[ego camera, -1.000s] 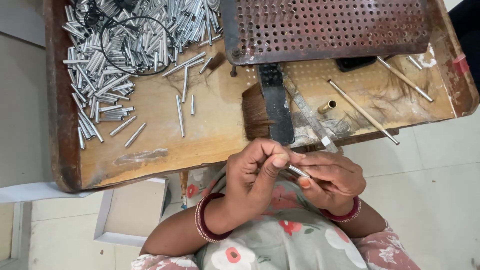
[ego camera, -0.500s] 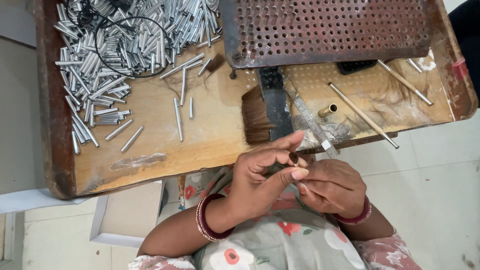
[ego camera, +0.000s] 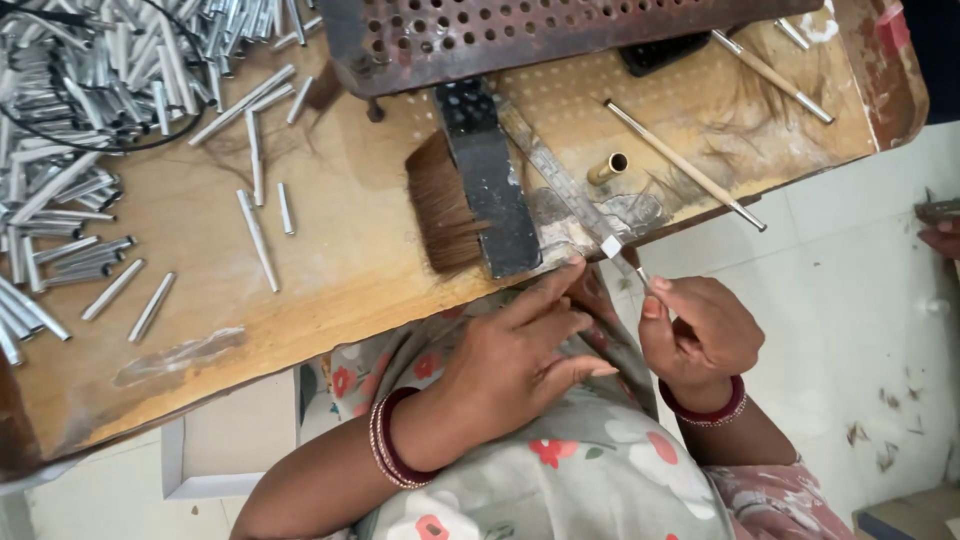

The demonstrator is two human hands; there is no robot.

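My right hand [ego camera: 700,335] pinches a thin silver metal piece [ego camera: 628,262] between thumb and fingers, just off the front edge of the wooden table [ego camera: 330,280]. The piece's tip touches the end of a long flat metal strip [ego camera: 560,180] that lies on the table. Beside it, my left hand [ego camera: 515,355] hovers over my lap with its fingers spread and stretched toward the table edge. It holds nothing. Both wrists wear red bangles.
A heap of silver metal tubes [ego camera: 90,120] fills the table's left, with a black wire loop on it. A black-handled brush [ego camera: 470,200], a perforated metal plate [ego camera: 520,30], a brass tube [ego camera: 608,168] and thin rods [ego camera: 690,165] lie nearby. Another person's hand [ego camera: 940,235] shows at the right edge.
My hands were pressed together on the small piece over my lap. Now the left hand has let go and spread open, and the right has lifted the piece to the table edge.
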